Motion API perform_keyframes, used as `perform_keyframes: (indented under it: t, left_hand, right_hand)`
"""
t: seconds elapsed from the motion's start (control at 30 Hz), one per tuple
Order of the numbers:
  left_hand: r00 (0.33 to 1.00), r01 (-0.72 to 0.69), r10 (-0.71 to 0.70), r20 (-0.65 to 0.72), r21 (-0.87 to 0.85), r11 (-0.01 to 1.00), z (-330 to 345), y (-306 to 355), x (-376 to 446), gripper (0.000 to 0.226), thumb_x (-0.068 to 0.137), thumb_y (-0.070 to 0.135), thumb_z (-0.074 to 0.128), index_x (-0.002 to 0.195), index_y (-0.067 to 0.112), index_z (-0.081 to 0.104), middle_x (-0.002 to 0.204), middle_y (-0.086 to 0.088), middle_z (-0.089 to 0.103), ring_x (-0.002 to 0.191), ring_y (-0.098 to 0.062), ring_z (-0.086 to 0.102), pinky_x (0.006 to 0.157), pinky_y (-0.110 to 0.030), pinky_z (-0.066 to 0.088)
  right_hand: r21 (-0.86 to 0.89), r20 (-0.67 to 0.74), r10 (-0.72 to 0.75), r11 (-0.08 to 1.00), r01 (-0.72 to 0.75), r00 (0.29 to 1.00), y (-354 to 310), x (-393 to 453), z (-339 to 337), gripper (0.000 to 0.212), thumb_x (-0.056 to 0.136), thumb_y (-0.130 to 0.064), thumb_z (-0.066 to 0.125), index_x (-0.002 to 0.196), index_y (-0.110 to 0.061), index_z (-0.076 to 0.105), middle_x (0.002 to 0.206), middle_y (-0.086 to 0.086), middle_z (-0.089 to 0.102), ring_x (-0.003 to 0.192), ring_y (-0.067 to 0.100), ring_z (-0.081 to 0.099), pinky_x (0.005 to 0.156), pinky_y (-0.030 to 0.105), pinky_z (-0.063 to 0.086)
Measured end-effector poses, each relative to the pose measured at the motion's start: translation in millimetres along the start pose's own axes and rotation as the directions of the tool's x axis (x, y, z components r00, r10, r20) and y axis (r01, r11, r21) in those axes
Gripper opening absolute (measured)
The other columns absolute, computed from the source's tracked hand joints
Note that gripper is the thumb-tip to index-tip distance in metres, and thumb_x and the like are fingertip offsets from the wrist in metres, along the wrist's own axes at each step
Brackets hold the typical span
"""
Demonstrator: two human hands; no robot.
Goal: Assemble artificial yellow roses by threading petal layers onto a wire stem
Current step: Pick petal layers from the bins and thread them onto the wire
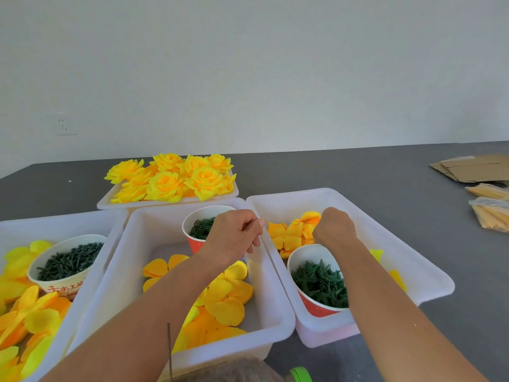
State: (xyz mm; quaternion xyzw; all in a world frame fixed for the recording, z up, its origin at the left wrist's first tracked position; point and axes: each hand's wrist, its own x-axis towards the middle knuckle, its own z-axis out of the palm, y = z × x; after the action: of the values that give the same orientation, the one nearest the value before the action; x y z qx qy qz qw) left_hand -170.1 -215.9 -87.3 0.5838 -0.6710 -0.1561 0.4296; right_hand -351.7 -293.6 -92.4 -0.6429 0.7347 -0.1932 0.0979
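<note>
My left hand [234, 235] hovers over the middle white bin [278, 299], just in front of a red paper cup of green rings [202, 228]. Its fingers are curled and the thumb presses on the forefinger; anything pinched there is too small to see. My right hand [334, 227] reaches down into the right white bin [407, 257], onto a pile of orange petals [289, 235]; its fingers are hidden behind the back of the hand. A thin dark wire stem [169, 351] stands upright at the bottom edge. Loose yellow petal layers [228, 301] lie in the middle bin.
A cup of green calyx pieces [319, 282] stands in the right bin under my right forearm. The left bin [82, 224] holds petals and a cup of dark green tubes [68, 260]. Finished yellow roses [170, 177] fill a tray behind. Cardboard [473, 166] and bagged packs [490, 213] lie far right.
</note>
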Motion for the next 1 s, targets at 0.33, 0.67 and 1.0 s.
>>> perform_keyframes:
  t: [0.33,0.67,1.0]
  left_hand:
    - [1.0,-0.019,0.02,-0.013,0.068,0.997,-2.0,1.0,-0.6,0.026,0.095,0.021,0.052,0.077,0.007,0.064,0.062,0.003,0.063,0.048,-0.004,0.055,0.054,-0.004,0.043]
    - [0.986,0.02,-0.022,-0.168,-0.015,1.0,-4.4,3.0,2.2,0.034,0.087,0.033,0.063,0.117,0.019,0.058,0.097,0.011,0.059,0.071,0.003,0.054,0.059,-0.003,0.04]
    - [0.957,0.106,-0.219,-0.191,-0.474,0.874,-6.9,3.1,5.2,0.02,0.086,0.017,0.065,0.069,0.009,0.058,0.069,-0.008,0.05,0.061,-0.009,0.043,0.055,-0.018,0.037]
  right_hand:
    - [0.192,-0.334,0.055,0.981,0.011,0.941,3.1,-7.1,-22.2,0.025,0.081,0.01,0.048,0.092,-0.001,0.068,0.096,0.019,0.065,0.089,0.037,0.058,0.071,0.033,0.043]
    - [0.894,0.058,-0.162,0.448,0.021,0.985,-17.1,-19.9,-28.1,0.011,0.08,-0.007,0.071,0.083,-0.016,0.067,0.078,0.002,0.066,0.072,0.015,0.063,0.058,0.029,0.058]
    - [0.925,0.308,-0.414,0.34,-0.168,0.857,-40.2,-39.2,-6.4,0.02,0.079,-0.013,0.072,0.097,-0.006,0.068,0.08,0.008,0.071,0.066,0.017,0.067,0.056,0.026,0.055]
